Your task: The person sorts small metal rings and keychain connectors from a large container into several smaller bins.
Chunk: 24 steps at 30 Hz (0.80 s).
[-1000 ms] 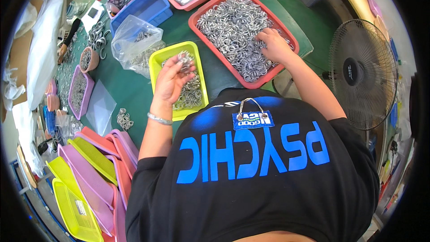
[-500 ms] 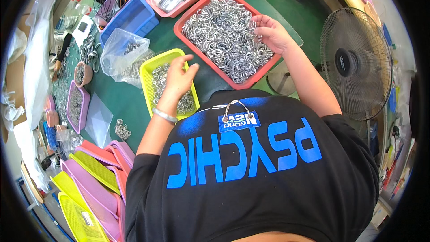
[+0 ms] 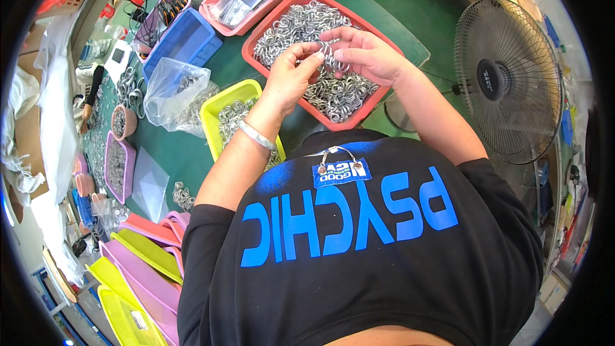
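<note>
A red tray [image 3: 346, 125] lies ahead of me, heaped with silver metal rings [image 3: 343, 99]. Over it my right hand [image 3: 371, 57] has its fingers curled around a small clump of rings [image 3: 332, 59]. My left hand [image 3: 291, 77] meets it from the left, thumb and index finger pinched at the clump's edge; whether one ring or more sits in that pinch is too small to tell. Under my left forearm stands a yellow-green basket [image 3: 209, 122], partly hidden, with more rings [image 3: 232, 117] inside.
Left of the basket sits a clear plastic bag [image 3: 173, 93] of rings. Beyond are a blue bin [image 3: 182, 35] and a pink tray [image 3: 214, 16] with packets. Stacked baskets [image 3: 144, 269] lie at lower left. A fan [image 3: 506, 80] stands at right.
My left hand has moved from above the yellow-green basket to the red tray. My right hand has lifted rings from the heap and shifted left, so both hands now meet.
</note>
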Each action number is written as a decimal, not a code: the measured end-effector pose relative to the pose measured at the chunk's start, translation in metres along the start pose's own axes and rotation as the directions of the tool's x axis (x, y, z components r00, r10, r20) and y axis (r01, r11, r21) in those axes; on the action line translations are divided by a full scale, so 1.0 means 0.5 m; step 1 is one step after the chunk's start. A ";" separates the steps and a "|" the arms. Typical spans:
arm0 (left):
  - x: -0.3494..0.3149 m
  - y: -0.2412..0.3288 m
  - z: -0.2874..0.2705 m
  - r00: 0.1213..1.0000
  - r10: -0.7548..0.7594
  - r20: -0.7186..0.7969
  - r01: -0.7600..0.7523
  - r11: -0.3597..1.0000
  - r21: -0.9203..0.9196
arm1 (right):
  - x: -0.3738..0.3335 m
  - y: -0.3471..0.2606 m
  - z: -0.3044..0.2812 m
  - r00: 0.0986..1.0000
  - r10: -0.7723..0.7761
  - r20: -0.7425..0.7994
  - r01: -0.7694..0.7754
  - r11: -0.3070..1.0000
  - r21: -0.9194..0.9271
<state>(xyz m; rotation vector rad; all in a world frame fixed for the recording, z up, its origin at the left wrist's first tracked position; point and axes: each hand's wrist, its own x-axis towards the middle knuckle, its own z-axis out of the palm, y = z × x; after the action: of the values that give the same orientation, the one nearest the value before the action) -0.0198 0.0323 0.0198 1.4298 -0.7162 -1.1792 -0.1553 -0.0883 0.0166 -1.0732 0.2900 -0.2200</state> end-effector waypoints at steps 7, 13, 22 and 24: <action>-0.004 0.014 -0.024 0.986 0.030 0.167 -0.040 0.997 0.059 | 0.005 0.001 0.005 0.995 0.048 0.086 -0.054 0.997 0.062; 0.001 -0.003 -0.045 0.985 -0.086 0.151 0.135 0.926 -0.352 | 0.007 0.005 -0.004 0.991 0.104 0.085 -0.118 0.975 0.187; 0.000 -0.012 -0.056 0.967 -0.077 0.245 0.207 0.797 -0.568 | 0.001 0.005 -0.004 0.991 0.127 -0.052 -0.121 0.987 0.108; -0.003 -0.015 -0.052 0.977 -0.057 0.205 0.161 0.827 -0.539 | 0.000 0.005 -0.002 0.990 0.127 -0.062 -0.120 0.987 0.102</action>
<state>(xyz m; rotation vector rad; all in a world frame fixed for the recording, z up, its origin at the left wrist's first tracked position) 0.0027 0.0446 0.0106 0.8874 -0.3626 -1.4747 -0.1556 -0.0880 0.0142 -0.9478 0.4023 -0.1582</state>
